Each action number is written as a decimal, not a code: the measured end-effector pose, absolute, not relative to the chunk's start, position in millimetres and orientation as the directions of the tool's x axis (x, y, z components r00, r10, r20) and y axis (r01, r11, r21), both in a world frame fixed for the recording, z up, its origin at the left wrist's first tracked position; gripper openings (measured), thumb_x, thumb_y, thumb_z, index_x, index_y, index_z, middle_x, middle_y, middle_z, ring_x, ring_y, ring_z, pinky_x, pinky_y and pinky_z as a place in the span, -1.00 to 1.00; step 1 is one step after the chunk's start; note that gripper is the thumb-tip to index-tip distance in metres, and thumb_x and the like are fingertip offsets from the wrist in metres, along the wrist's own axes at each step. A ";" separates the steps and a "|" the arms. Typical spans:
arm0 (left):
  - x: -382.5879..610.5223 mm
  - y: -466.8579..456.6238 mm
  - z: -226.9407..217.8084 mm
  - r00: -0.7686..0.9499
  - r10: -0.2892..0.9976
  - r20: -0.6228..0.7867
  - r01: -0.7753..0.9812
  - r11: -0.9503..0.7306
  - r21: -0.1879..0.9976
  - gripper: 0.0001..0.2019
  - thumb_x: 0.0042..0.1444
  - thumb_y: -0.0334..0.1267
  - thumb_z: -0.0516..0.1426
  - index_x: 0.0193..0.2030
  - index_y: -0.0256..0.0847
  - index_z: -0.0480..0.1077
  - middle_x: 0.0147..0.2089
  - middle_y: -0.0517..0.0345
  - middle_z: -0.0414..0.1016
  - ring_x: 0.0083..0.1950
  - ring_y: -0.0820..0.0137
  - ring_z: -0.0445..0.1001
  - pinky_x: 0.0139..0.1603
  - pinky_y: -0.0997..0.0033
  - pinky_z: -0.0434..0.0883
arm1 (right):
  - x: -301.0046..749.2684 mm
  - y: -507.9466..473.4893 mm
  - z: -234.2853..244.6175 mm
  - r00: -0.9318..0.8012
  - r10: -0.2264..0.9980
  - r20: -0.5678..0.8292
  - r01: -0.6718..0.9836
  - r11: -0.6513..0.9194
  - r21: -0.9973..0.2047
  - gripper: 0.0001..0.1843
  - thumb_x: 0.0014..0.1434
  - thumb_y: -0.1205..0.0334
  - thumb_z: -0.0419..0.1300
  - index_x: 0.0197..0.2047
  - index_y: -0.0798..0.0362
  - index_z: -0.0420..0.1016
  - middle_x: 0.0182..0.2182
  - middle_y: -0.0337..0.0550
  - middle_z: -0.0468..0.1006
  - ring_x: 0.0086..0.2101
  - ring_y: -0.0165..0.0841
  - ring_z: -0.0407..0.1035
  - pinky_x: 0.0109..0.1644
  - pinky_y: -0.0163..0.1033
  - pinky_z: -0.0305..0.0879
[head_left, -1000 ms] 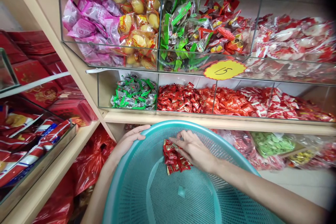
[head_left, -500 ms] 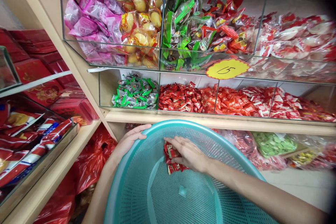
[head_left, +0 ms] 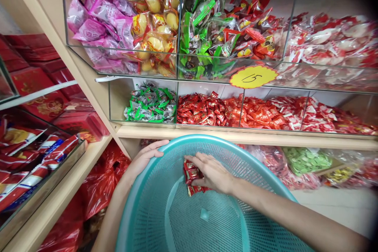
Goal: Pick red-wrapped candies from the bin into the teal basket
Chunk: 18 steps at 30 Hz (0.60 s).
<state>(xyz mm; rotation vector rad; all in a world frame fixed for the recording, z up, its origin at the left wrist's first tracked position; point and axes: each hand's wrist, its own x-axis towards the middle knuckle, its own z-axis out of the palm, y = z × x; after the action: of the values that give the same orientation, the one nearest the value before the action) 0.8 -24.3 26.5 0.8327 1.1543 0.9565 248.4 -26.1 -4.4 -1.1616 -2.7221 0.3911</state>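
Note:
A round teal mesh basket (head_left: 165, 220) fills the lower middle of the head view. My left hand (head_left: 146, 158) grips its far left rim, fingers curled over the edge. My right hand (head_left: 211, 172) reaches inside the basket and closes over a small pile of red-wrapped candies (head_left: 191, 177) lying on the mesh wall. The candies are partly hidden under my fingers.
Glass bins on a wooden shelf (head_left: 242, 136) hold green-silver candies (head_left: 149, 104), red candies (head_left: 203, 110), pink packets (head_left: 100, 27) and yellow pastries (head_left: 155, 31). A yellow price tag (head_left: 253, 76) reads 15. Red boxes (head_left: 41, 86) stand at left; bagged sweets lie below.
My right hand has drawn its fingers in over the red candies, covering more of the pile. The left hand and basket stay in place.

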 end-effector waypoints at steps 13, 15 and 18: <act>-0.4 -25.1 28.5 0.094 0.926 -0.365 -0.144 0.376 0.916 -0.55 -0.17 -0.35 0.22 -0.04 -0.13 0.49 -0.09 0.18 0.60 -0.20 0.33 0.51 -0.21 0.43 0.37 | 256.2 10.3 3.8 -0.598 0.797 0.085 0.716 0.579 -0.391 -0.75 0.26 0.28 -0.02 -0.08 0.07 0.42 -0.16 -0.06 0.49 -0.19 -0.34 0.39 -0.11 -0.27 0.26; -0.1 -25.2 29.9 0.085 0.931 -0.356 -0.126 0.364 0.923 -0.55 -0.18 -0.35 0.22 -0.05 -0.14 0.49 -0.07 0.16 0.59 -0.15 0.30 0.51 -0.19 0.43 0.37 | 260.6 12.3 3.7 -0.596 0.797 0.098 0.717 0.583 -0.384 -0.75 0.27 0.27 -0.03 -0.10 0.07 0.44 -0.18 -0.06 0.51 -0.19 -0.34 0.40 -0.11 -0.27 0.26; 0.0 -24.7 30.9 0.082 0.937 -0.339 -0.110 0.346 0.932 -0.57 -0.19 -0.36 0.21 -0.08 -0.15 0.51 -0.04 0.15 0.59 -0.08 0.27 0.50 -0.17 0.43 0.36 | 266.7 13.3 13.4 -0.588 0.792 0.163 0.699 0.600 -0.390 -0.74 0.27 0.25 -0.04 -0.14 0.08 0.45 -0.22 -0.07 0.52 -0.21 -0.34 0.40 -0.12 -0.26 0.26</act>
<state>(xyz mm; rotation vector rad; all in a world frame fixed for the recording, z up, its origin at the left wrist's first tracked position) 0.0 -24.7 30.9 0.8920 1.2214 0.9623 266.7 13.3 13.4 -1.2092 -2.5101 0.4098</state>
